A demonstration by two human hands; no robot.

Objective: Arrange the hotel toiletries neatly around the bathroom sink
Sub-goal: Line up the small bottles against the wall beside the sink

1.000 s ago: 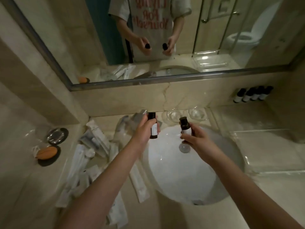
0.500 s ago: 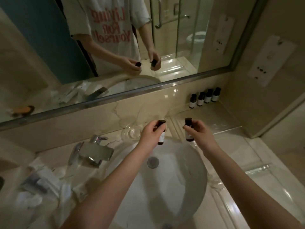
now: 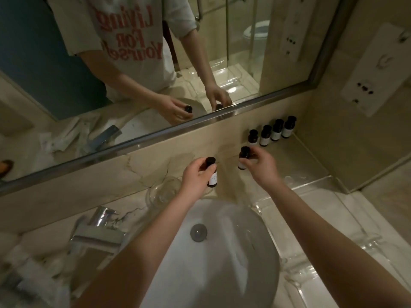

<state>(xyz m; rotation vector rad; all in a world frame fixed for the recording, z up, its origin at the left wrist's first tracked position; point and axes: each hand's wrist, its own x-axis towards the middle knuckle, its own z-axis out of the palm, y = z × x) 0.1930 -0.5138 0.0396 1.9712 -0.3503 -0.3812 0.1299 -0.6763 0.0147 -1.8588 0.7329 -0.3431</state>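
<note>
My left hand (image 3: pixel 195 176) grips a small dark bottle with a white label (image 3: pixel 211 174) above the back rim of the white sink (image 3: pixel 222 263). My right hand (image 3: pixel 261 163) pinches a second small dark bottle (image 3: pixel 243 157), upright and in the air, just in front of a row of several matching bottles (image 3: pixel 272 133) standing against the back wall on the right. Both held bottles have black caps.
A clear glass dish (image 3: pixel 164 192) sits behind the sink, and a chrome tap (image 3: pixel 97 232) stands at its left. White wrapped toiletry packets (image 3: pixel 24 270) lie blurred at the far left. A glass tray (image 3: pixel 311 252) lies on the counter to the right. The mirror (image 3: pixel 155 63) spans the wall.
The view has swung to the right. Both hands have carried their bottles rightwards and further back, and the right-hand bottle is now close to the row at the wall.
</note>
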